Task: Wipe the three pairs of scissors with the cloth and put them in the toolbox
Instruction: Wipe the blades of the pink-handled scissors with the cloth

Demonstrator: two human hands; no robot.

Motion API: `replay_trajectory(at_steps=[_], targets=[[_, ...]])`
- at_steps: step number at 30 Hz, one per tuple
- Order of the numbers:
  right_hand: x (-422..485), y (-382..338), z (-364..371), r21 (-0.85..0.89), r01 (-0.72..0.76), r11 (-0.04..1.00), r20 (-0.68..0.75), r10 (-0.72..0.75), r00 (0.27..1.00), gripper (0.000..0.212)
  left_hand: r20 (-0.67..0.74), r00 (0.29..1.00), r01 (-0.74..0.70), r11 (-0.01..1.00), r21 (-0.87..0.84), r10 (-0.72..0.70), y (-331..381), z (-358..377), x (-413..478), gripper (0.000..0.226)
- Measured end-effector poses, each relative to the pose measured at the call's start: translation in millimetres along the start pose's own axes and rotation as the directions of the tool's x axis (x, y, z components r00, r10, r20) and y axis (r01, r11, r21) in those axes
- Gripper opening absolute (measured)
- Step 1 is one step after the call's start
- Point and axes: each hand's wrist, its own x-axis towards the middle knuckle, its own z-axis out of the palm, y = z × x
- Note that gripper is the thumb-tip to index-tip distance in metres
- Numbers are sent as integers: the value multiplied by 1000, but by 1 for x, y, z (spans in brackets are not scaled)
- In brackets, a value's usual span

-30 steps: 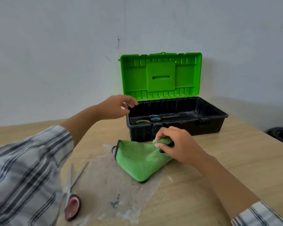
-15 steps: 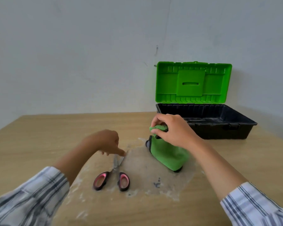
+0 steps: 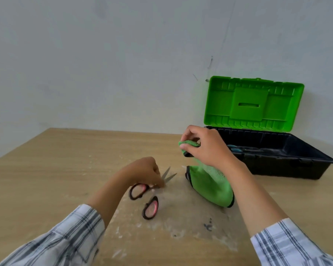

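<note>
A pair of scissors with black and pink handles [image 3: 150,206] lies on the wooden table, blades slightly apart and pointing away from me. My left hand [image 3: 144,172] is curled over the scissors near the pivot, fingertips pinching them. My right hand [image 3: 204,146] pinches the top of a green cloth [image 3: 211,184] with black trim, lifted so it hangs with its lower end on the table. The toolbox [image 3: 296,162] stands at the right, black body, green lid upright. Blue scissor handles [image 3: 234,148] show inside it.
The wooden table [image 3: 56,169] has a pale scuffed patch with white flecks and a dark mark under and in front of the scissors. A grey wall rises behind the table and toolbox. The table's left edge runs diagonally at the far left.
My left hand came back from the toolbox to the pink-handled scissors and now pinches them. My right hand lifted the cloth higher. The view swung left.
</note>
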Motion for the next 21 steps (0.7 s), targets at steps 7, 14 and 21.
replay_trajectory(at_steps=[7,14,21], targets=[[18,9,-23,310,-173,935,-229,250,941,13,-283,954,-241,818,-522,100,20,-43,10,19],[17,3,-44,835,-195,514,-9,368,930,18,-372,909,-404,628,-665,190,62,-59,6,17],[15,1,-49,860,-211,464,57,323,945,27,-361,901,-427,635,-643,241,74,-46,11,19]])
